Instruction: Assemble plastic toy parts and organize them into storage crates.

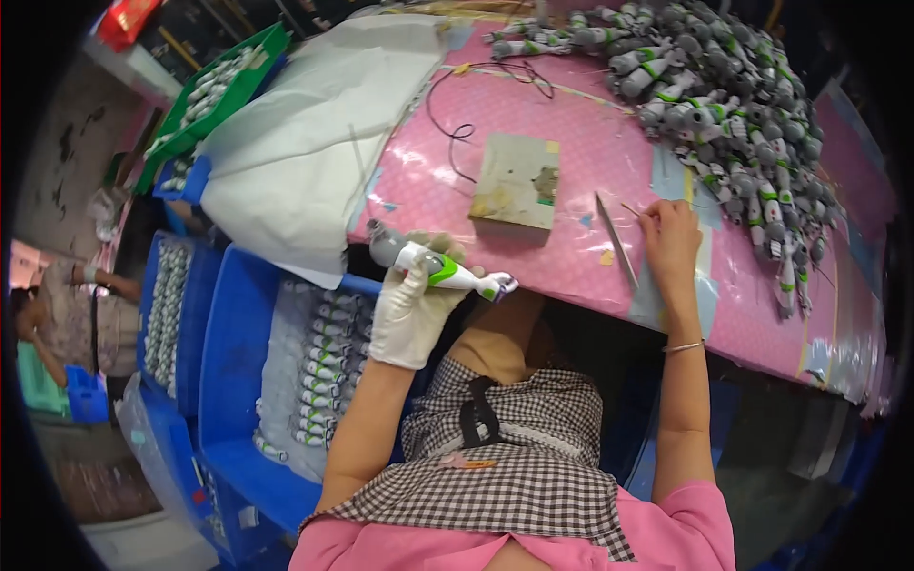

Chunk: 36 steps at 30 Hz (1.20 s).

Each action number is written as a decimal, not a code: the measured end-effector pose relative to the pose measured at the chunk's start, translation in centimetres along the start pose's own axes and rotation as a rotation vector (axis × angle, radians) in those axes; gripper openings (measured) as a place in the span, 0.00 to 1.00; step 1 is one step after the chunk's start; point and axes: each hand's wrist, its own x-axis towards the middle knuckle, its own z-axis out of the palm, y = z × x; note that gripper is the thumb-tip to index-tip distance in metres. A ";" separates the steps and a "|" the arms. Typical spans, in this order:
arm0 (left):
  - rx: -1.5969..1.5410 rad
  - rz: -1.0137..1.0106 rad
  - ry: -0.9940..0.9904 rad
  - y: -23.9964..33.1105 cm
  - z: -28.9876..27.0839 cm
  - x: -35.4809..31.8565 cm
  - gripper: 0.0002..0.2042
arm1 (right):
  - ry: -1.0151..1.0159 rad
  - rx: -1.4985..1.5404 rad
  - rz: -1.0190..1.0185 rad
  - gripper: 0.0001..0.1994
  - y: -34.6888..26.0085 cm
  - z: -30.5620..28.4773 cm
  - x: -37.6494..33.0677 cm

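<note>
In a white glove, my left hand (416, 319) is closed around a figure-shaped device (438, 268). The device has a rounded grey end, a white and green body and a purple tip, and is held tilted in front of the table edge. My bare right hand (672, 238) rests over the pink table with its fingers bent and pinched together. A thin stick-like piece (630, 208) sticks out at those fingertips; its kind is too small to make out. Beside that hand lies a long, narrow metal tool (616, 240), pointed at one end.
A box-shaped metal unit (517, 185) with a black cable (461, 133) stands mid-table. Many similar devices are heaped (728, 114) at right. A blue bin (233, 443) with rows of them is at left, beside a white sheet (295, 143) and a green tray (171, 143). Another person (81, 314) is far left.
</note>
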 end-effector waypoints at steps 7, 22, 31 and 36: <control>-0.439 -0.247 -0.216 1.9 -1.8 0.0 0.19 | 0.084 -0.220 0.047 0.05 -0.3 1.3 -0.1; -0.500 -0.199 -0.157 2.2 -0.5 0.5 0.15 | 0.088 -0.102 0.056 0.07 -0.5 0.9 0.2; 0.436 -0.218 0.096 -0.1 1.7 -1.0 0.14 | -0.306 0.908 0.177 0.12 -8.3 -3.5 -1.4; 0.666 -0.322 0.038 -2.5 3.5 -0.8 0.12 | -0.412 1.660 0.496 0.15 -9.6 -1.4 -1.0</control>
